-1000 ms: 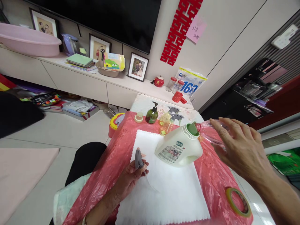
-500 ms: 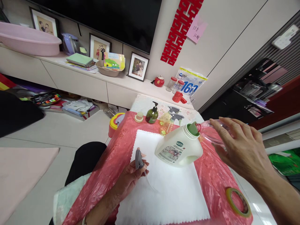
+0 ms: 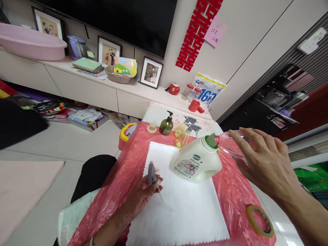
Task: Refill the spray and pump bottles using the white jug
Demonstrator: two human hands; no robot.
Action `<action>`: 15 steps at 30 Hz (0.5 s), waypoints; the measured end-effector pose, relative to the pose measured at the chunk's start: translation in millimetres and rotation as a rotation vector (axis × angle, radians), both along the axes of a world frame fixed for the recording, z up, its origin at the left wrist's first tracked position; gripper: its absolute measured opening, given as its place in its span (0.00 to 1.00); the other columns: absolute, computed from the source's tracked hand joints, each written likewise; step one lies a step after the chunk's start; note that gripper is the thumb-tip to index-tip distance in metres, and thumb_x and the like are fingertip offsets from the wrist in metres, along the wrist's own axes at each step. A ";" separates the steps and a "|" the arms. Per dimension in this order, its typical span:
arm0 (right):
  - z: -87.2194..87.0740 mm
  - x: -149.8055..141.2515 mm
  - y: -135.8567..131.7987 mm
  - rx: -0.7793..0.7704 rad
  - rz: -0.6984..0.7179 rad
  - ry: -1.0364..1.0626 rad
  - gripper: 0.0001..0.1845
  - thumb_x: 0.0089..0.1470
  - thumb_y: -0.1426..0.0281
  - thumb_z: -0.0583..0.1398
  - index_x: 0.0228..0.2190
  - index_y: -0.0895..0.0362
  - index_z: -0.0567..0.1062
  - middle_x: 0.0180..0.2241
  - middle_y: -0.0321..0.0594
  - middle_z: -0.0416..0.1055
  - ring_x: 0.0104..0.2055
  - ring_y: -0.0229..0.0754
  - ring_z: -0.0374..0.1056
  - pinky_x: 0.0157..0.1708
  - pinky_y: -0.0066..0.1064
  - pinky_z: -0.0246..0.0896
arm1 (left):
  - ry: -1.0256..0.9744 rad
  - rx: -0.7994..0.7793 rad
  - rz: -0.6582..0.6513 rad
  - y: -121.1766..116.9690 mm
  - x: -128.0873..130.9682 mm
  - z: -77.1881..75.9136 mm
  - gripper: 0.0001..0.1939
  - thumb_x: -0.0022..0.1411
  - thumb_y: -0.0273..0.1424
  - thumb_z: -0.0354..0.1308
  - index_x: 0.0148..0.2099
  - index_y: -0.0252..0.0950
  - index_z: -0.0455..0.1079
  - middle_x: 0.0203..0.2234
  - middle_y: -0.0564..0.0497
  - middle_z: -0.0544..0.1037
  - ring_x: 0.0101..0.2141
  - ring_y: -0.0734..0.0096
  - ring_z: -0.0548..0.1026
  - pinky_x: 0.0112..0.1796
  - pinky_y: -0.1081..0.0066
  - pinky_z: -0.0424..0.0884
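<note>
My right hand (image 3: pixel 258 155) grips a clear pink bottle (image 3: pixel 227 145), tipped on its side with its neck at the green spout of a large pale detergent jug (image 3: pixel 196 160). The jug is uncapped and stands on a white scalloped cloth (image 3: pixel 184 212). In my left hand (image 3: pixel 143 189) is a grey trigger spray head (image 3: pixel 152 176), its thin clear tube hanging over the cloth. Behind the jug are yellowish spray bottles (image 3: pixel 181 138) with grey triggers, a green pump bottle (image 3: pixel 166 125) and a pale cap (image 3: pixel 152 127).
Red plastic sheeting (image 3: pixel 123 171) covers the table. A roll of tape (image 3: pixel 260 221) lies at its right front corner. Beyond the table, a low cabinet (image 3: pixel 89 83) carries picture frames, a pink basin (image 3: pixel 32 42), a red pot (image 3: pixel 174 89) and jars. A yellow and red stool (image 3: pixel 124 135) stands left of the table.
</note>
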State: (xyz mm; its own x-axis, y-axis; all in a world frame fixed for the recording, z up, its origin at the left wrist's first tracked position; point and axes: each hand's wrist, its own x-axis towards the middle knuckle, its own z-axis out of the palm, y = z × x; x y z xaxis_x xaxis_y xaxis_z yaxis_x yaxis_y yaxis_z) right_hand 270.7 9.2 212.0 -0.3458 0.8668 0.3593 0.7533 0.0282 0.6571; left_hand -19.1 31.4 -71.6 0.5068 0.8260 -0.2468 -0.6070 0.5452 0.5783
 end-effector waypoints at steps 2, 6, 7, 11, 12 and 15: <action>0.5 -0.7 -0.2 -0.005 0.002 -0.001 0.25 0.60 0.69 0.56 0.59 0.53 0.69 0.60 0.45 0.63 0.60 0.55 0.61 0.52 0.47 0.57 | 0.007 0.005 -0.002 0.0 0.0 0.8 0.25 0.47 0.38 0.78 0.48 0.46 0.79 0.41 0.51 0.80 0.40 0.68 0.75 0.44 0.65 0.68; 0.5 -1.1 -0.6 -0.003 0.008 0.006 0.26 0.59 0.71 0.56 0.59 0.53 0.69 0.60 0.46 0.63 0.60 0.56 0.61 0.53 0.47 0.56 | 0.016 0.004 -0.013 0.5 -0.3 2.0 0.24 0.48 0.37 0.78 0.48 0.45 0.79 0.40 0.51 0.80 0.37 0.69 0.75 0.43 0.65 0.67; 0.4 -1.0 -0.7 -0.005 0.008 0.005 0.26 0.59 0.71 0.57 0.59 0.53 0.69 0.60 0.46 0.63 0.60 0.56 0.61 0.53 0.47 0.56 | 0.017 0.005 -0.015 0.5 -0.5 2.2 0.23 0.49 0.37 0.77 0.48 0.45 0.79 0.40 0.51 0.80 0.37 0.69 0.75 0.43 0.65 0.66; 0.6 -0.3 -0.5 -0.006 0.000 -0.004 0.27 0.59 0.71 0.57 0.60 0.52 0.68 0.60 0.45 0.63 0.61 0.56 0.60 0.53 0.48 0.56 | 0.028 0.005 -0.019 0.3 -0.8 3.9 0.24 0.49 0.38 0.77 0.48 0.45 0.79 0.40 0.52 0.80 0.37 0.69 0.75 0.43 0.65 0.66; 0.7 -0.1 -0.3 -0.010 -0.002 -0.007 0.27 0.59 0.71 0.57 0.60 0.52 0.68 0.60 0.45 0.63 0.61 0.56 0.60 0.53 0.48 0.56 | 0.029 0.004 -0.017 0.2 -0.7 4.6 0.24 0.48 0.38 0.78 0.49 0.45 0.79 0.40 0.52 0.80 0.38 0.69 0.75 0.43 0.65 0.66; 1.1 0.1 0.6 -0.016 0.000 -0.012 0.27 0.59 0.70 0.57 0.60 0.52 0.67 0.61 0.46 0.62 0.61 0.56 0.60 0.53 0.48 0.55 | 0.024 0.002 -0.003 -0.1 -0.1 6.2 0.26 0.47 0.39 0.78 0.49 0.47 0.78 0.39 0.52 0.80 0.38 0.68 0.74 0.43 0.65 0.67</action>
State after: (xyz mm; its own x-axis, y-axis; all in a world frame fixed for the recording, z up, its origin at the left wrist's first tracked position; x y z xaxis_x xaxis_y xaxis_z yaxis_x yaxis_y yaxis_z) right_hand 270.9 9.8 213.1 -0.3498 0.8725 0.3412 0.7452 0.0384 0.6658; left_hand -19.2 31.3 -65.4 0.5035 0.8248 -0.2575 -0.5908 0.5461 0.5940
